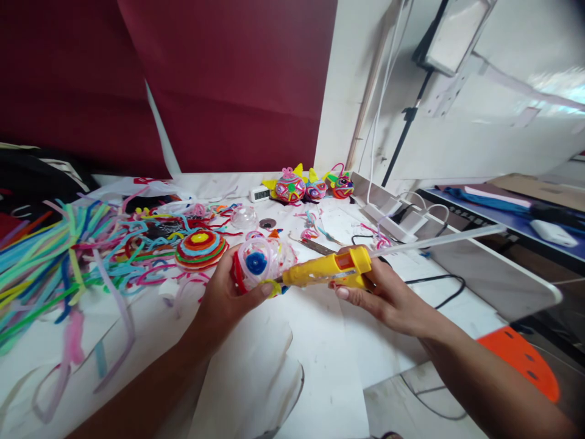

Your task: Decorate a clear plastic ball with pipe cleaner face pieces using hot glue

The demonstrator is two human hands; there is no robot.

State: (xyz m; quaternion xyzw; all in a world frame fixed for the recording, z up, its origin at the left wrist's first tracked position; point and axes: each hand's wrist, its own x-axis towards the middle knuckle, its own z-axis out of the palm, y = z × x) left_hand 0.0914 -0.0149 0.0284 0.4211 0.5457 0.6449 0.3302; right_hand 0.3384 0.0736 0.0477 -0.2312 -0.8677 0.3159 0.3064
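Note:
My left hand (226, 299) is wrapped round a clear ball (258, 263) partly covered in coiled pipe cleaners, with a blue spot on a white ring and red at its side. My right hand (381, 294) grips a yellow glue gun (329, 271) with a long clear glue stick (439, 241) poking out of its back. The gun's nozzle touches the ball's lower edge near a yellow-green pipe cleaner piece by my left thumb. Both hands hover above the white paper-covered table (320, 341).
A heap of loose coloured pipe cleaners (55, 256) fills the left. A striped dome (201, 249) lies beside it. Three finished decorated balls (313, 186) stand at the back by a small white clock (260, 194). A power strip with cables (402, 216) is right; an orange stool (521, 360) below.

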